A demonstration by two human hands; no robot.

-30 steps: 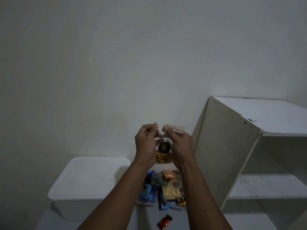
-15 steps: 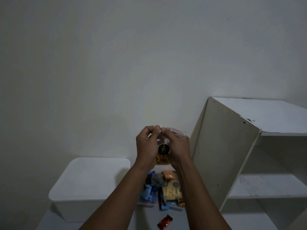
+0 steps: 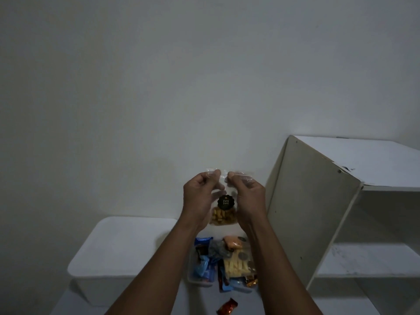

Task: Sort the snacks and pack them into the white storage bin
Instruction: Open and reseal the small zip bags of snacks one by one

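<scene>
I hold a clear snack bag (image 3: 223, 212) of small golden pieces with a round black label up in front of the wall. My left hand (image 3: 200, 198) pinches its top left edge and my right hand (image 3: 248, 198) pinches its top right edge. Below the bag lies a pile of wrapped snacks (image 3: 223, 262), blue, orange and yellow, in clear trays. One red-brown wrapped candy (image 3: 227, 306) lies alone nearer to me. The white storage bin (image 3: 118, 253) stands at the left with its lid on.
A white shelf unit (image 3: 318, 212) stands tilted at the right, its open shelves facing right. A plain white wall fills the view behind everything. The snacks and bin rest on a white surface (image 3: 200, 301).
The bag's top was bunched between my hands half a second ago; now my hands are slightly apart again, with the bag hanging flat and its label showing.
</scene>
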